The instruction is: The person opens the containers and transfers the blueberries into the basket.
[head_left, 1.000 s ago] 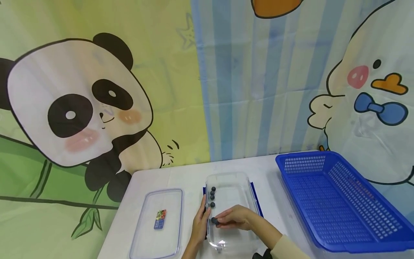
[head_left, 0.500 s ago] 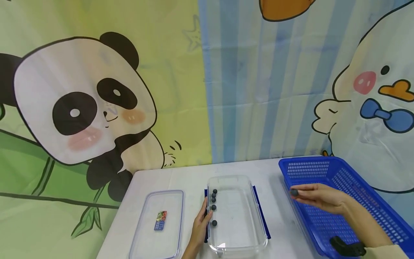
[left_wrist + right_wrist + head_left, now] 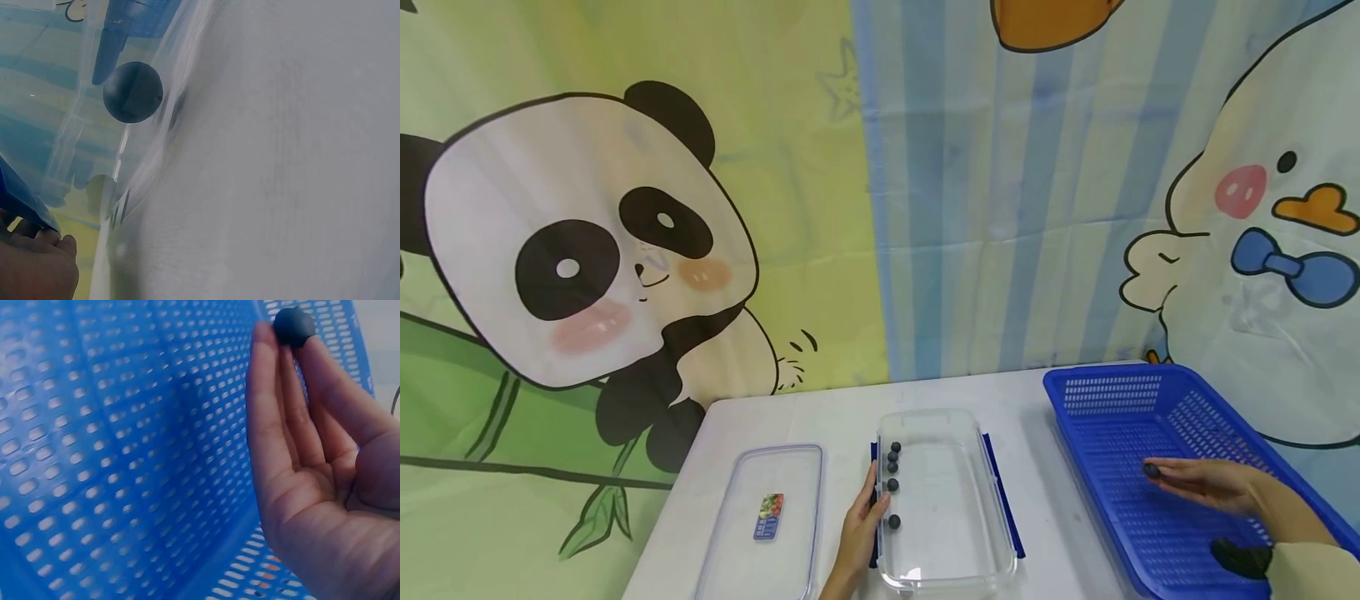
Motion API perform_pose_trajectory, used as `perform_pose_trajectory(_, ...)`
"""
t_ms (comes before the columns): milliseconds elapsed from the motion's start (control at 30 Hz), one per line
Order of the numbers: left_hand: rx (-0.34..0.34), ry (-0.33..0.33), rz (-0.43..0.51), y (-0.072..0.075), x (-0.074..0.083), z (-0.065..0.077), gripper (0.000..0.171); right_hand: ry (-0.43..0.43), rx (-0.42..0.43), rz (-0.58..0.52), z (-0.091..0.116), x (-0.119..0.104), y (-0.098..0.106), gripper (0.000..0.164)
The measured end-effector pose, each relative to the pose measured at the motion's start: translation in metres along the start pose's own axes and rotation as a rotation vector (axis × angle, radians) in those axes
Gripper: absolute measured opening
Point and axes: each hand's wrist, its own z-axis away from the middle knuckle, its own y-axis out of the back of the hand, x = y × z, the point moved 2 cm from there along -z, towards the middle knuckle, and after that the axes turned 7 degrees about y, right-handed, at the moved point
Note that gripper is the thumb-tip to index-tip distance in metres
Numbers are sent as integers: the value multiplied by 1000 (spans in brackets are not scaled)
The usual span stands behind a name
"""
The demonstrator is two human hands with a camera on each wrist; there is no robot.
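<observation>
1. Item inspected: a dark ball (image 3: pixel 294 327), small and round, near-black with a blue-grey cast and a matt surface. Its upper edge looks slightly uneven, though the wrist picture is dim and finer texture cannot be confirmed.
2. Position: over the interior of the blue basket (image 3: pixel 1120 433), pinched at the fingertips.
3. Right hand (image 3: pixel 1213 483): the thumb and fingertips grip the ball between them; the fingers are extended rather than balled up.
4. Basket: rectangular, with perforated floor and walls.
5. Left hand (image 3: pixel 859 527): grips the left side of the clear container (image 3: pixel 951 517), thumb at the rim, fingers outside by a blue clip (image 3: pixel 22 197).
6. Container contents: five more balls (image 3: pixel 892 485) of the same dark colour and similar size, lined along the left wall. The farther ones sit close together; the nearest sits apart. Through the clear wall, one appears smooth and round.
7. Surroundings: a transparent lid (image 3: pixel 790 554) bearing a coloured label (image 3: pixel 768 517) lies left of the container on the white table (image 3: pixel 850 417).
</observation>
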Motion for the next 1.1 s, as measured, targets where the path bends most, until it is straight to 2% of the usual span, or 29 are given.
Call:
perform_pose_trajectory(133, -3, -5, 11, -2, -2, 0, 56, -30, 80, -67, 8, 10, 11, 40)
perform_pose_trajectory(300, 12, -3, -6, -4, -4, -1, 56, -14, 165, -48, 17, 15, 18, 34)
perform_pose_trajectory(467, 10, 14, -3, -3, 2, 2, 57, -15, 240, -64, 23, 18, 23, 30)
perform_pose_trajectory(667, 1, 2, -16, -4, 17, 8, 59, 19, 271, -106, 28, 20, 27, 27)
perform_pose_trajectory(767, 7, -26, -40, -4, 10, 6, 57, 49, 222, -130, 25, 17, 26, 31)
perform_pose_trajectory(800, 13, -32, -43, -4, 7, 4, 56, 57, 176, -132, 23, 15, 24, 34)
perform_pose_trajectory(900, 41, -42, -67, -3, -4, 1, 55, 98, 32, -120, 8, 5, 7, 41)
perform_pose_trajectory(1000, 53, -17, -61, -2, -1, 1, 54, 149, -68, -62, -19, -8, -27, 45)
perform_pose_trajectory(1100, 51, -17, -60, -2, 0, 0, 54, 202, -27, 39, -53, -16, -74, 40)
